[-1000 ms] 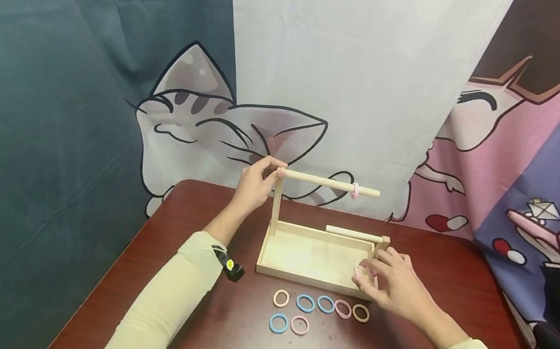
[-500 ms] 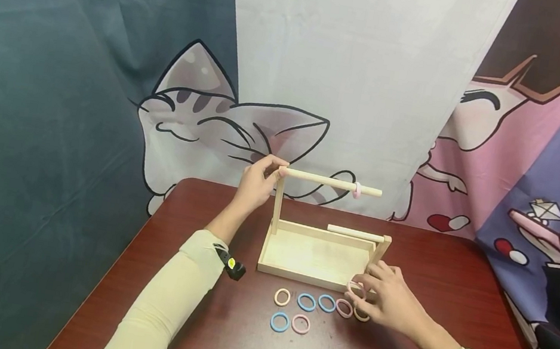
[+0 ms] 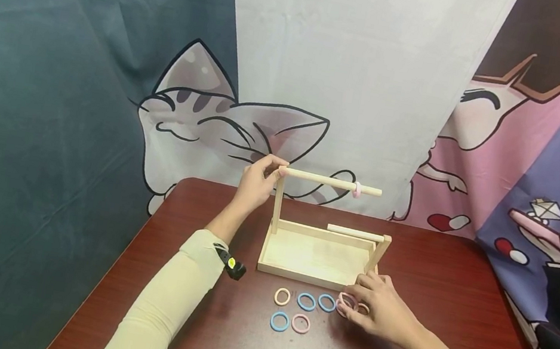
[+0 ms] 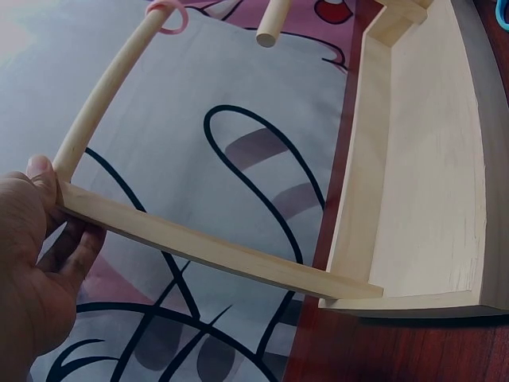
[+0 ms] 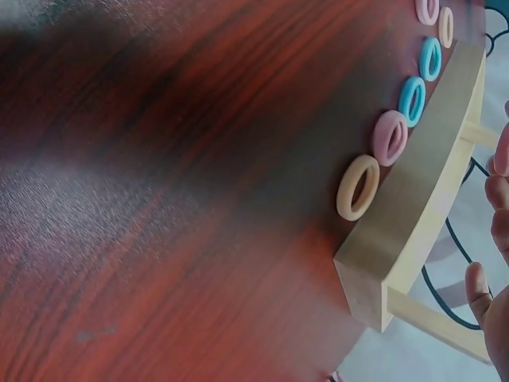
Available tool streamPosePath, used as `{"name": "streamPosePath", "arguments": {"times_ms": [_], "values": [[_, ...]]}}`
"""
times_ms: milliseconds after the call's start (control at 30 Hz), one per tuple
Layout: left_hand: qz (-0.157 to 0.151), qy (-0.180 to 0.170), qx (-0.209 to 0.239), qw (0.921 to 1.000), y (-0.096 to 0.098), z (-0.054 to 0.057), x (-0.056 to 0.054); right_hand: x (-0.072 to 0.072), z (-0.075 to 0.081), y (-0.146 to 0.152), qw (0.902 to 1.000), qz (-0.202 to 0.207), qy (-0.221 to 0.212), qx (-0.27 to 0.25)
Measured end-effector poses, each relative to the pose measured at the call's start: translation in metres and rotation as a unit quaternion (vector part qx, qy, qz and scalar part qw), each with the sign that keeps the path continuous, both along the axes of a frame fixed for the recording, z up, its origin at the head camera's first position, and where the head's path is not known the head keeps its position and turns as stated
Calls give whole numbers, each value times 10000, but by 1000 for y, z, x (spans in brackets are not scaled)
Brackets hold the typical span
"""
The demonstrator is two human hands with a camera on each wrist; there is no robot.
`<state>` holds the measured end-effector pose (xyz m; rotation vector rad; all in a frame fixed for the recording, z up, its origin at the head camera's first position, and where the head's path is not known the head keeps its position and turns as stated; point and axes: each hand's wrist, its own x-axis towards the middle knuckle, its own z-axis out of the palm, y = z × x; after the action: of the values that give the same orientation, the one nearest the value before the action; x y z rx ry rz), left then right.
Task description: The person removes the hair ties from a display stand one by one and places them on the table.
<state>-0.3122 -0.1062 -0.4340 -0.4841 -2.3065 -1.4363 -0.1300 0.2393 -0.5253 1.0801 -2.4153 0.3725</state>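
Note:
At the far side, my left hand (image 3: 257, 180) grips the top corner of a wooden stand's tall post (image 3: 278, 204), where a horizontal rod (image 4: 107, 91) joins it. A pink ring (image 3: 356, 190) hangs on that rod near its free end. My right hand (image 3: 382, 307) pinches a pale pink ring (image 3: 342, 296) low in front of the tray, overlapping the pink ring lying on the table. That lying pink ring (image 5: 390, 138) and a tan ring (image 5: 358, 188) sit along the tray's front in the right wrist view; there the fingers are cut off and the held ring is out of sight.
The stand's tray (image 3: 308, 276) has a shorter post (image 3: 378, 254) at right with a second rod (image 3: 355, 233). Several rings lie in front: tan (image 3: 275, 302), blue (image 3: 299, 306), (image 3: 278, 330) blue ring and pink ring (image 3: 299, 331). A printed curtain (image 3: 362, 60) hangs behind the table.
My right hand has moved down and slightly left, from beside the tray's right end to the row of rings, with the ring in its fingers. The left hand stays on the post.

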Motion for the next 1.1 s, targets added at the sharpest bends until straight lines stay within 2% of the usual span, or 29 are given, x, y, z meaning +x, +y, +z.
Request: {"name": "streamPosePath", "arguments": {"times_ms": [800,1100], "values": [[33,63,-8,10000,1,1,0,13,-26,-19,9974,67,-382,605],[94,-13,-49,9999,1,1,0,14,-33,-28,9962,295,-360,731]]}}
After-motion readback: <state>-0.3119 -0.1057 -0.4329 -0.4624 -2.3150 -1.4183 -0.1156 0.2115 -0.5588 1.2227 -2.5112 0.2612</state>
